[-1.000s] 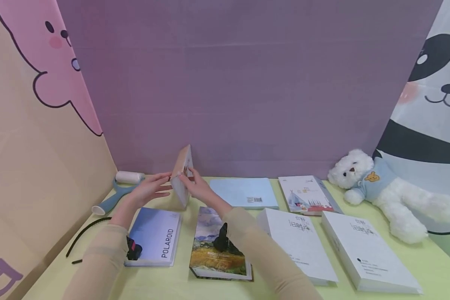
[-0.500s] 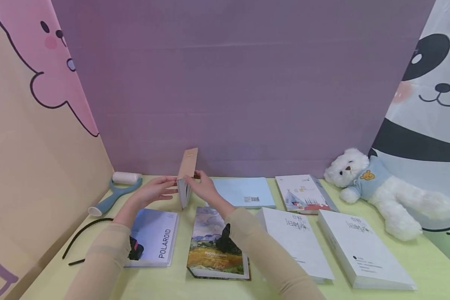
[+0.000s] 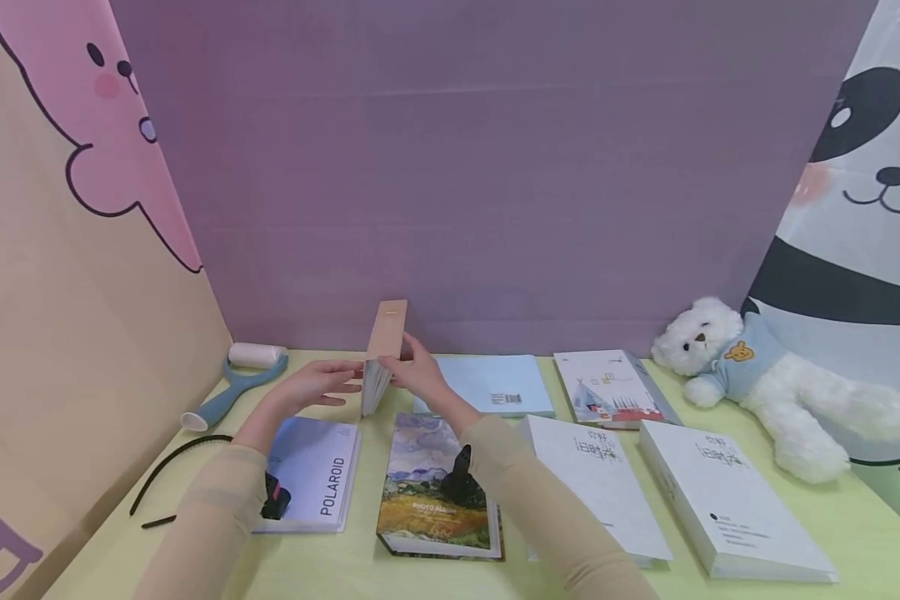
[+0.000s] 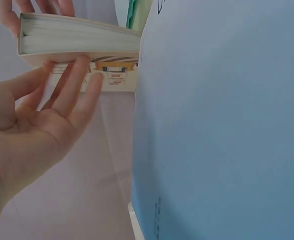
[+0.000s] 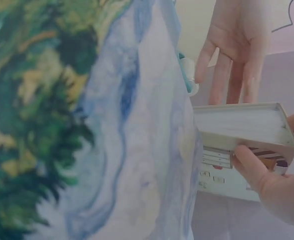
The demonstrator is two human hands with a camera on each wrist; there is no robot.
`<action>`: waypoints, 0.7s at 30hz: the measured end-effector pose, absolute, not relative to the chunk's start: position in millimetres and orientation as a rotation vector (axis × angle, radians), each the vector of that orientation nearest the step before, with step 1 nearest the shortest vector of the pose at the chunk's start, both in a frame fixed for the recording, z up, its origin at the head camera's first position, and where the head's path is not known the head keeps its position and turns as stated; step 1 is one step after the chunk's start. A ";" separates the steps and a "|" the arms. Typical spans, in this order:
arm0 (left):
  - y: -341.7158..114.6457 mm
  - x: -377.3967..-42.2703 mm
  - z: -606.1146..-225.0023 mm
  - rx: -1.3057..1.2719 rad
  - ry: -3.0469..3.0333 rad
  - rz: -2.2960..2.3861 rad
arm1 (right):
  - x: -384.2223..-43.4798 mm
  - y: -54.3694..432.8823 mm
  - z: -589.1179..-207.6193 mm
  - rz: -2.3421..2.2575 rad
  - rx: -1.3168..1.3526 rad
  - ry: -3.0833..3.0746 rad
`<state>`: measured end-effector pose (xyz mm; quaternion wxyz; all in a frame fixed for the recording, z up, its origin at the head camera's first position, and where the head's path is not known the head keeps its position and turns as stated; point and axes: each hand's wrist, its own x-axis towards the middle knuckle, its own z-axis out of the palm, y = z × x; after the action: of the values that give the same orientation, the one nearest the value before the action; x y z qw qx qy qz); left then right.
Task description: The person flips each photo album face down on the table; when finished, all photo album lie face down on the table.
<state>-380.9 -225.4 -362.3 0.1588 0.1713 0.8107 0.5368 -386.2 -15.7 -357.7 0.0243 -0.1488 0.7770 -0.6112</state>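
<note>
A thick photo album [image 3: 387, 329] with a tan spine stands on edge at the back left, its spine facing up and towards me. My right hand [image 3: 420, 371] grips it near the spine from the right. In the right wrist view the thumb of that hand [image 5: 266, 185] presses on the printed cover, with fingers round the far side. My left hand [image 3: 311, 385] is at the opposite cover, fingers fairly straight. Its fingertips lie right at that cover in the left wrist view, where the album's white page edges [image 4: 77, 37] show slightly fanned.
Nearest my arms lie a blue POLAROID album [image 3: 307, 475] and a landscape-painted photo album [image 3: 420, 467]. To the right are a light blue book [image 3: 487, 383], an illustrated album [image 3: 607, 387], two white albums [image 3: 592, 483] and a teddy bear [image 3: 765, 375]. A lint roller [image 3: 232, 387] sits far left.
The album has turned so its tan spine faces me more, and it has shifted slightly right. Both hands have moved along with it; the right hand keeps its hold.
</note>
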 end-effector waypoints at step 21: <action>-227.1 -373.2 -365.3 0.265 2.431 1.364 | -395.5 -11.2 -378.1 -1.725 -0.377 2.392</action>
<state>-373.2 -227.1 -365.3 0.1698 0.0932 0.8555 0.4801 -395.5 -11.2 -378.1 0.0840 -0.1265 0.8017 -0.5781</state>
